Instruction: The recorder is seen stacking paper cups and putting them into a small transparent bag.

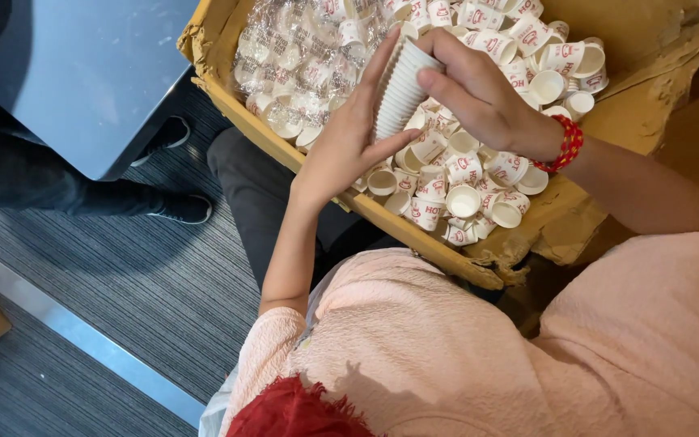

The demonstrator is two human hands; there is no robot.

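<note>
Both hands on a nested stack of small white paper cups (402, 89), held tilted over the box. Left hand (345, 146) cradles the stack from the left side, fingers extended along it, thumb under its near end. Right hand (479, 93) grips the far end from the right, fingers curled over the top cup; red beaded bracelet (568, 144) on that wrist.

Torn brown cardboard box (414, 235) holds loose small white paper cups with red print (463, 198), heaped across the middle and right. Far left inside it: clear plastic bags of the same cups (301, 57).

Floor is grey striped carpet (155, 283) with a metal strip (82, 336) running near left. Dark tabletop (82, 73) far left, black shoes (184, 206) of another person beneath it.
</note>
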